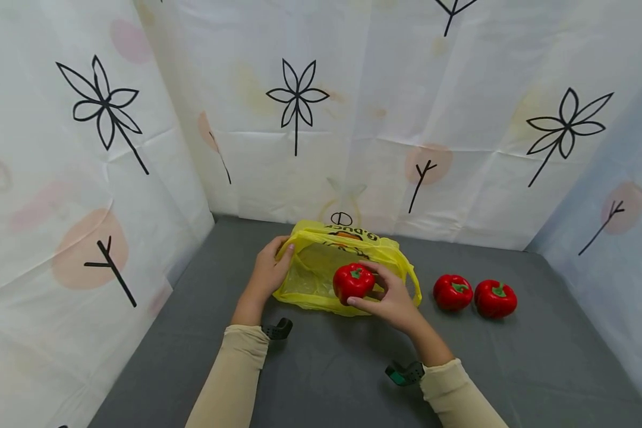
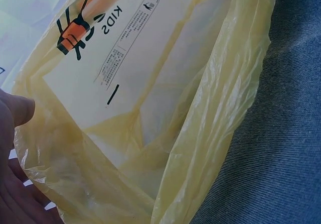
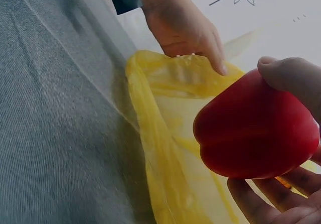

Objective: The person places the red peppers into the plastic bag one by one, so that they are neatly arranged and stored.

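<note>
A yellow plastic bag (image 1: 310, 270) lies on its side, its mouth facing the person. My left hand (image 1: 270, 267) holds the left edge of that mouth; in the left wrist view the thumb (image 2: 22, 108) is on the inner side and the fingers are behind the film. In front of the opening, my right hand (image 1: 393, 300) grips a red bell pepper (image 1: 351, 284) between thumb and fingers, green stem showing. The right wrist view has this pepper (image 3: 256, 128) large, with the bag (image 3: 160, 148) behind it. Inside the bag I see printed plastic (image 2: 125, 48).
Two more red bell peppers, one (image 1: 452, 292) nearer the bag and one (image 1: 495, 299) farther right, stand side by side on the grey cloth-covered table (image 1: 326, 374). White patterned sheets (image 1: 353, 119) hang behind and at both sides.
</note>
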### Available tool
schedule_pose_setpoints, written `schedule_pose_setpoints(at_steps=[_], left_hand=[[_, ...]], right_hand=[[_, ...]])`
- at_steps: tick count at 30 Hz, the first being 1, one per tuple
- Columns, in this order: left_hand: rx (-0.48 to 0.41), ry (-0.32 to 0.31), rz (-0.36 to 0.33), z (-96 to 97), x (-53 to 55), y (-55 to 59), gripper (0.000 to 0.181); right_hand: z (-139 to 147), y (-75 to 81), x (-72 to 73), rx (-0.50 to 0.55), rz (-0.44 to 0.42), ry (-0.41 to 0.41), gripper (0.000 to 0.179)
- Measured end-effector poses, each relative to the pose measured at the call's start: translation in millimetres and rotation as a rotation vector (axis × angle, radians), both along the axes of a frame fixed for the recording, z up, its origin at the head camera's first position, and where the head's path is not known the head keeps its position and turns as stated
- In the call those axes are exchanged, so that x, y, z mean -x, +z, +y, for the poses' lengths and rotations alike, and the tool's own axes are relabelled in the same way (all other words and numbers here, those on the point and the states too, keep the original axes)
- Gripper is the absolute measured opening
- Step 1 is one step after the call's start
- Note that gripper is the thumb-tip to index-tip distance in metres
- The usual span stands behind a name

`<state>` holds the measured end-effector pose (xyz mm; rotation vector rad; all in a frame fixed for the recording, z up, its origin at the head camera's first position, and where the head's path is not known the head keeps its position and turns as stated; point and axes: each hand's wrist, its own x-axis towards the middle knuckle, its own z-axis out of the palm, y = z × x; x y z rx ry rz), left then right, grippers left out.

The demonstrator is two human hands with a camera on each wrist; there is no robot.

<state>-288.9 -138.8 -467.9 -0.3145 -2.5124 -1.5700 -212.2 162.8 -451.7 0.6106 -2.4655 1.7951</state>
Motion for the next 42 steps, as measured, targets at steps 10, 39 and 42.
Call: schedule_pose_setpoints(at_steps=[10, 39, 42], left_hand=[[0.006, 0.007, -0.006, 0.2, -1.5, 2.1, 0.043], [0.005, 0.012, 0.000, 0.7, -1.0, 2.0, 0.047], [0.003, 0.011, -0.004, 0.1, -1.2, 1.9, 0.047]], right_hand=[[-27.5, -6.3, 14.3, 0.021, -0.022, -0.003, 0.076], [-85.7, -23.0, 50.9, -0.005, -0.098, -0.041, 0.082], [-88.1, -24.7, 54.3, 0.012, -0.113, -0.050, 0.081]])
